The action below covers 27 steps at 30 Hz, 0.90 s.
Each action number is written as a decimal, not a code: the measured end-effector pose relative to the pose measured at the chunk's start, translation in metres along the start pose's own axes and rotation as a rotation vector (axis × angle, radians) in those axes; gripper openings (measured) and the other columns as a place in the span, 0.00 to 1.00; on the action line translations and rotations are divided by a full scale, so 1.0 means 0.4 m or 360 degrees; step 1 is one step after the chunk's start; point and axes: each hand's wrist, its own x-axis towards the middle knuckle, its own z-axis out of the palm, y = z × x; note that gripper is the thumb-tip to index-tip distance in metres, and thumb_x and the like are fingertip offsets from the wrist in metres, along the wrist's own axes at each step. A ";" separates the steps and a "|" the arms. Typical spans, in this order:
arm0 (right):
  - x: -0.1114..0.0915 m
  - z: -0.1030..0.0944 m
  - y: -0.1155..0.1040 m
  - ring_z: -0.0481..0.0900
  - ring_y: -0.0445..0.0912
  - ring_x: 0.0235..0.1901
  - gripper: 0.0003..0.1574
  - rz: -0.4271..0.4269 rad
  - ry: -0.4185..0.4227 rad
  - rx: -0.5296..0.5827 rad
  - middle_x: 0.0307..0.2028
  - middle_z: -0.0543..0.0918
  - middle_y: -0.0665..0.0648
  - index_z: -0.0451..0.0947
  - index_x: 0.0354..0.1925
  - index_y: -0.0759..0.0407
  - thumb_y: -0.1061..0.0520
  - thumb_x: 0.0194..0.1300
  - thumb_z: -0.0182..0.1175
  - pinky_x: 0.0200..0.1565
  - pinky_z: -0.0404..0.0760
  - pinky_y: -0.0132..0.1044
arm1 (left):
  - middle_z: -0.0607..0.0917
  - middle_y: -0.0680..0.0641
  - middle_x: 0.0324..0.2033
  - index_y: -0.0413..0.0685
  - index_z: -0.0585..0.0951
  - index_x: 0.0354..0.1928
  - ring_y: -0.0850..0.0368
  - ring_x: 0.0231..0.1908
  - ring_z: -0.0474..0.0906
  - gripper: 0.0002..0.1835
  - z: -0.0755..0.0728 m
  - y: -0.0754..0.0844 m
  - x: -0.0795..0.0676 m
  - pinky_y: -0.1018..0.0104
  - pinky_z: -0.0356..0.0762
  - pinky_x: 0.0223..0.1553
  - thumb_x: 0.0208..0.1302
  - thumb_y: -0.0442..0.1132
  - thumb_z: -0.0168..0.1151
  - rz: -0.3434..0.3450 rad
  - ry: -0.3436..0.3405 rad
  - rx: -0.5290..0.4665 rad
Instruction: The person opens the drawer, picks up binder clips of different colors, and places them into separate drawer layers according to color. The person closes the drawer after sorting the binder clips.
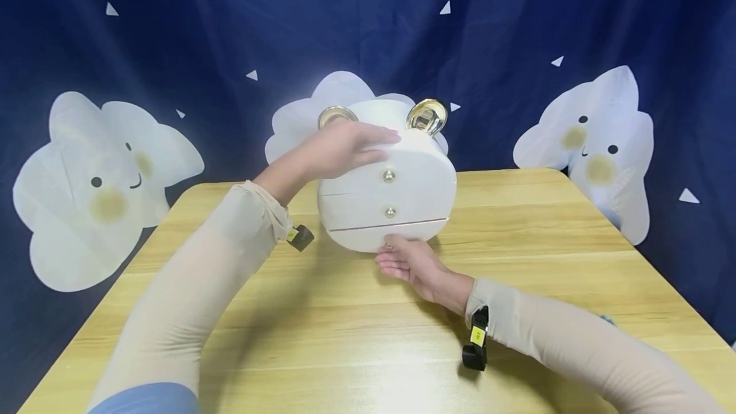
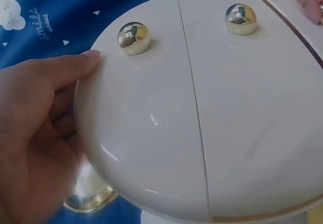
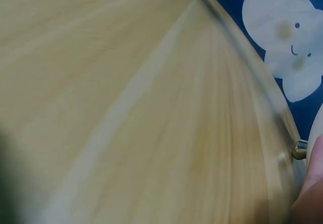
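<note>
A white rounded drawer box [image 1: 356, 203] with gold ear shapes on top stands in the middle of the table, its front facing me. Two round gold knobs [image 1: 389, 175] sit one above the other on its face. Over its top edge lies my left hand [image 1: 345, 149], fingers stretched across the top and touching the rim. At the lowest section, my right hand [image 1: 420, 267] pinches a small gold knob, largely covered by thumb and finger. A dark gap [image 2: 287, 19] runs between that section and the one above. In the right wrist view, only part of the right hand shows.
The wood-grain table [image 1: 322, 350] extends on all sides of the box. Behind it hangs a dark blue curtain [image 1: 230, 18] with white clouds and triangles. Black wrist cameras [image 1: 476, 344] hang below both sleeves, close over the tabletop.
</note>
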 end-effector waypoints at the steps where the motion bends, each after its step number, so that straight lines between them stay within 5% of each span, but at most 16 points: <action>1: 0.003 0.000 -0.002 0.85 0.52 0.40 0.25 0.0000 0.0010 0.0001 0.44 0.82 0.69 0.72 0.53 0.76 0.53 0.71 0.56 0.45 0.83 0.37 | 0.80 0.46 0.59 0.43 0.78 0.62 0.53 0.63 0.71 0.20 -0.001 0.000 0.001 0.63 0.65 0.65 0.70 0.40 0.60 0.0008 0.0001 -0.0001; 10: 0.015 -0.004 -0.019 0.85 0.52 0.39 0.25 0.0021 -0.0020 -0.0057 0.44 0.83 0.69 0.72 0.53 0.76 0.54 0.71 0.56 0.44 0.84 0.37 | 0.80 0.47 0.58 0.44 0.78 0.62 0.54 0.62 0.72 0.20 -0.003 -0.010 0.005 0.63 0.65 0.65 0.70 0.39 0.60 -0.0008 -0.0002 -0.0005; 19: -0.018 -0.017 -0.071 0.84 0.53 0.37 0.33 0.0153 -0.0107 -0.0478 0.41 0.84 0.67 0.74 0.55 0.76 0.45 0.72 0.53 0.43 0.84 0.40 | 0.79 0.47 0.60 0.43 0.77 0.63 0.54 0.63 0.70 0.20 -0.011 -0.005 -0.005 0.63 0.63 0.66 0.71 0.39 0.58 -0.0018 -0.0021 -0.0016; 27: -0.061 -0.012 -0.161 0.85 0.49 0.37 0.23 -0.0075 -0.0252 -0.0393 0.40 0.84 0.65 0.70 0.55 0.74 0.57 0.70 0.55 0.50 0.82 0.46 | 0.80 0.48 0.58 0.45 0.78 0.62 0.57 0.62 0.71 0.19 -0.025 -0.012 -0.017 0.64 0.63 0.66 0.73 0.41 0.56 -0.0069 0.0020 -0.0026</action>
